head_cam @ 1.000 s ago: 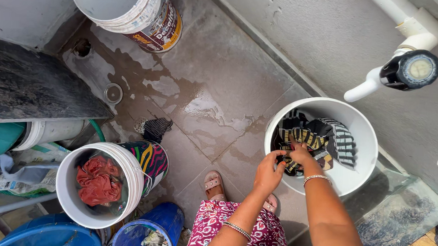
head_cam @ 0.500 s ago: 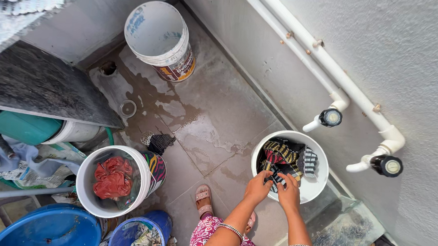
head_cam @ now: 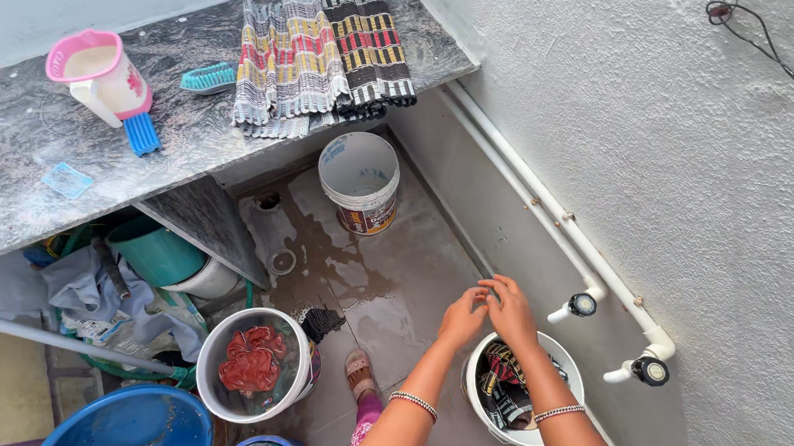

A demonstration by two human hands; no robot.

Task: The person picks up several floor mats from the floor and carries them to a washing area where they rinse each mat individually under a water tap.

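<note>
1. The striped cloths [head_cam: 506, 384] lie in the white bucket [head_cam: 531, 434] by the taps.
2. Both hands, left hand [head_cam: 461, 317] and right hand [head_cam: 509, 310], hover above it, fingers loose, holding nothing.
3. The wet floor [head_cam: 385, 289] might make a foot slip.

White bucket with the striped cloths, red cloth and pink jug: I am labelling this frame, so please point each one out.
White bucket [head_cam: 562, 357]: head view, on its right rim.
Red cloth [head_cam: 250, 365]: head view, middle of the crumpled cloth in the left bucket.
Pink jug [head_cam: 109, 75]: head view, on its side wall.
</note>
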